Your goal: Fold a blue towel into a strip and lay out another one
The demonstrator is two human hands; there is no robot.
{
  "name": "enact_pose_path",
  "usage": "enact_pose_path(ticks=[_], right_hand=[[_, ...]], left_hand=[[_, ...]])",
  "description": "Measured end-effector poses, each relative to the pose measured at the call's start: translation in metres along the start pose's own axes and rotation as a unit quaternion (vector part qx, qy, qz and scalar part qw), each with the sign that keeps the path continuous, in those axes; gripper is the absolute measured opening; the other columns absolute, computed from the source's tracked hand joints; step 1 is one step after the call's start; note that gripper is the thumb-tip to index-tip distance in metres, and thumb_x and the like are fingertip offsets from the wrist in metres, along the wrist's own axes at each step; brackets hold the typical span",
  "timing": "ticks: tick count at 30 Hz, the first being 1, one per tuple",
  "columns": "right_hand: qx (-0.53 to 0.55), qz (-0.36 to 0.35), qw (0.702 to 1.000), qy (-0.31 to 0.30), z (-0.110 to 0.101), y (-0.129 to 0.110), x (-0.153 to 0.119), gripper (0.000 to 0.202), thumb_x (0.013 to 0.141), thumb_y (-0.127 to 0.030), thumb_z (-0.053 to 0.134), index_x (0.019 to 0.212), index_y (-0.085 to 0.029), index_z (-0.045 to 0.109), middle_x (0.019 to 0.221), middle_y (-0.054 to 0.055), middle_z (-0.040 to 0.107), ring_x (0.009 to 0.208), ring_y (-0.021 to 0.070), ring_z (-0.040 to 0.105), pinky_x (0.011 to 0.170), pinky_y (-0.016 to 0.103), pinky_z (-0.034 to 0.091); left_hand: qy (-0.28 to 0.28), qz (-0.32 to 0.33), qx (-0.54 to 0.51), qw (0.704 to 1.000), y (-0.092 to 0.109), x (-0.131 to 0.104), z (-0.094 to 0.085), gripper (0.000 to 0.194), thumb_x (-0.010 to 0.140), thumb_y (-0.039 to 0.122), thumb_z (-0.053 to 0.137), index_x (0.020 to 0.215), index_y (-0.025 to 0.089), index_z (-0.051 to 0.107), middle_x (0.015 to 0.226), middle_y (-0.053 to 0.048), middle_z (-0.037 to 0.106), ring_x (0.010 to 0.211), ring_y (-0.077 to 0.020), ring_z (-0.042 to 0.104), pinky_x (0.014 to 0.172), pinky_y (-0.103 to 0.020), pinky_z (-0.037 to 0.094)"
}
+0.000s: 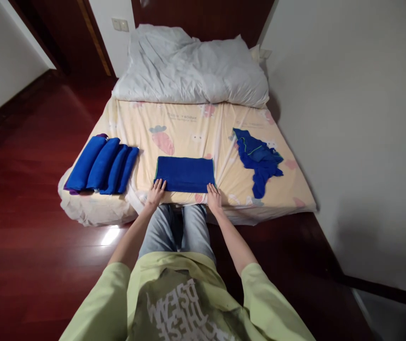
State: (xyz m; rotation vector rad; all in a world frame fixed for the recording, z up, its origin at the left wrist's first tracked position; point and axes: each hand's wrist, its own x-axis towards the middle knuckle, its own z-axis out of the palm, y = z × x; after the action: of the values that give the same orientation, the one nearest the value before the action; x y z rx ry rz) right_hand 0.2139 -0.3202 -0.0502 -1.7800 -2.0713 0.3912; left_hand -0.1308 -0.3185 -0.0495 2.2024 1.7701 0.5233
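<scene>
On the mattress [189,128], over a dark wood floor [29,213], the left hand [156,192] and right hand [214,196] press flat, fingers spread, on the folded towel's [185,174] near corners.

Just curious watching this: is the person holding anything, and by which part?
Both hands rest on the folded blue towel: left hand at its near left corner, right hand at its near right corner. A real grip cannot be told.
</scene>
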Motion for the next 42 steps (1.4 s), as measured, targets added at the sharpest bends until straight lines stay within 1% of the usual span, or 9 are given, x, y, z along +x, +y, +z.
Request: enact_pose_path(ticks=[5, 10, 15, 20, 24, 28, 31, 36, 42], right_hand=[[-0.041, -0.02, 0.999, 0.0, -0.006, -0.003, 0.004, 0.06, 0.09, -0.003, 0.037, 0.146, -0.016, 0.056, 0.15, 0.016, 0.053, 0.142, 0.0297, 0.048, 0.121, 0.055, 0.028], [-0.084, -0.056, 0.995, -0.01, -0.014, 0.003, -0.02, 0.055, 0.092, -0.004, 0.036, 0.141, -0.009, 0.059, 0.15, 0.018, 0.052, 0.14, 0.03, 0.05, 0.122, 0.053, 0.029], [-0.006, -0.082, 0.997, 0.006, -0.008, 0.02, -0.041, 0.061, 0.084, 0.001, 0.039, 0.138, -0.015, 0.063, 0.145, 0.013, 0.059, 0.139, 0.0252, 0.052, 0.12, 0.049, 0.036], [0.163, -0.041, 0.983, 0.077, 0.004, 0.042, -0.018, 0.063, 0.066, 0.002, 0.045, 0.116, -0.021, 0.076, 0.13, 0.008, 0.068, 0.125, 0.0243, 0.058, 0.113, 0.045, 0.045], [0.269, 0.025, 0.959, 0.087, 0.005, 0.058, 0.003, 0.054, 0.055, -0.002, 0.05, 0.095, -0.021, 0.081, 0.117, 0.009, 0.065, 0.112, 0.0255, 0.061, 0.108, 0.045, 0.048], [0.315, 0.053, 0.946, 0.05, 0.0, 0.07, 0.012, 0.045, 0.059, -0.007, 0.053, 0.09, -0.021, 0.082, 0.108, 0.009, 0.061, 0.106, 0.0252, 0.062, 0.1, 0.042, 0.051], [0.318, 0.063, 0.945, 0.039, -0.003, 0.073, 0.012, 0.041, 0.06, -0.01, 0.054, 0.087, -0.021, 0.082, 0.104, 0.009, 0.06, 0.099, 0.0241, 0.061, 0.09, 0.039, 0.053], [0.319, 0.084, 0.943, 0.042, -0.008, 0.07, 0.011, 0.039, 0.058, -0.012, 0.055, 0.085, -0.022, 0.081, 0.094, 0.006, 0.061, 0.087, 0.0217, 0.059, 0.081, 0.036, 0.052], [0.328, 0.117, 0.934, 0.078, -0.011, 0.065, 0.014, 0.009, 0.062, -0.023, 0.068, 0.069, -0.021, 0.072, 0.085, 0.004, 0.06, 0.086, 0.0219, 0.057, 0.081, 0.036, 0.05]], left_hand=[[-0.026, 0.044, 0.046, 0.998, -0.005, -0.002, -0.011, 0.06, 0.09, 0.006, 0.038, 0.147, 0.012, 0.053, 0.152, -0.021, 0.049, 0.147, -0.0357, 0.039, 0.119, -0.057, 0.034], [-0.049, 0.08, 0.097, 0.991, -0.012, -0.03, -0.017, 0.062, 0.088, 0.002, 0.038, 0.149, 0.009, 0.05, 0.155, -0.022, 0.045, 0.149, -0.0342, 0.036, 0.121, -0.054, 0.034], [-0.032, 0.076, 0.017, 0.996, -0.027, -0.054, -0.013, 0.066, 0.082, -0.002, 0.04, 0.145, 0.014, 0.053, 0.153, -0.015, 0.05, 0.147, -0.0279, 0.041, 0.119, -0.048, 0.039], [0.043, 0.036, -0.126, 0.99, -0.045, -0.042, -0.017, 0.06, 0.071, 0.001, 0.047, 0.124, 0.019, 0.068, 0.134, -0.01, 0.065, 0.13, -0.0264, 0.057, 0.114, -0.048, 0.045], [0.087, -0.031, -0.186, 0.978, -0.057, -0.028, -0.018, 0.042, 0.071, 0.012, 0.054, 0.105, 0.02, 0.076, 0.12, -0.013, 0.064, 0.116, -0.0295, 0.062, 0.103, -0.05, 0.053], [0.105, -0.059, -0.229, 0.966, -0.064, -0.023, -0.011, 0.03, 0.077, 0.029, 0.062, 0.1, 0.02, 0.078, 0.113, -0.013, 0.056, 0.111, -0.0285, 0.061, 0.093, -0.045, 0.057], [0.104, -0.064, -0.252, 0.96, -0.066, -0.024, -0.007, 0.031, 0.079, 0.04, 0.065, 0.1, 0.021, 0.078, 0.108, -0.011, 0.054, 0.105, -0.0263, 0.06, 0.086, -0.041, 0.057], [0.093, -0.075, -0.251, 0.96, -0.063, -0.023, -0.01, 0.028, 0.081, 0.04, 0.064, 0.095, 0.021, 0.078, 0.096, -0.009, 0.058, 0.099, -0.0242, 0.058, 0.086, -0.039, 0.054], [0.099, -0.103, -0.251, 0.957, -0.057, -0.021, -0.015, 0.027, 0.082, 0.045, 0.062, 0.08, 0.02, 0.073, 0.082, -0.007, 0.062, 0.095, -0.0243, 0.058, 0.083, -0.037, 0.051]])
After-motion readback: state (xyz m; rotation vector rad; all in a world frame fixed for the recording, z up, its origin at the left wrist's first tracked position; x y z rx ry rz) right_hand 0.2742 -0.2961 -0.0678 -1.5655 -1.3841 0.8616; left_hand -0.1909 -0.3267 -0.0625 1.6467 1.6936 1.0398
